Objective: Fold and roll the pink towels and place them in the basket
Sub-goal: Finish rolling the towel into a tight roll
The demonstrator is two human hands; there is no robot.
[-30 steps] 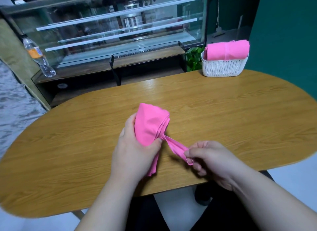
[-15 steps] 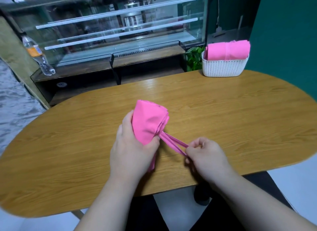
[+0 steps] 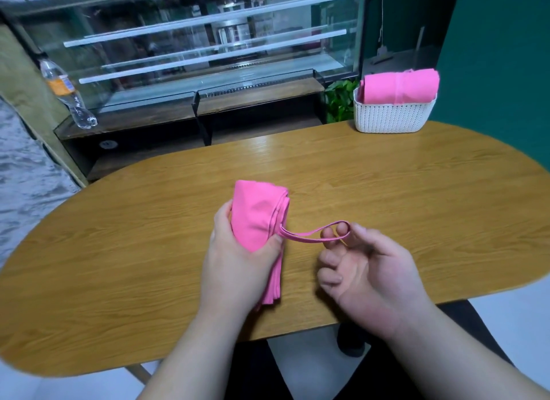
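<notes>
Left hand (image 3: 238,265) grips the rolled pink towel (image 3: 256,215) over mid-table (image 3: 416,206), thumb pressed across its front, roll tilted. Thin pink loop (image 3: 309,236) runs from the roll's edge to the right hand (image 3: 372,277) and is hooked over one curled fingertip (image 3: 342,228). White basket (image 3: 393,118) sits at the far right edge with pink towels (image 3: 400,85) inside. Behind the table is a glass display case (image 3: 208,42) with a plastic bottle (image 3: 67,94) leaning on its ledge, and a green plant (image 3: 339,102) just beside the basket.

On my worktop (image 3: 416,206), the rolled towel (image 3: 256,215) sits mid-front in my left hand (image 3: 238,265), with my right hand (image 3: 372,277) further right. The basket (image 3: 393,117), holding stored towels (image 3: 401,85), stands at the worktop's far right. Behind the worktop is a display case (image 3: 208,57), with a bottle (image 3: 67,93) on its ledge at the left.
</notes>
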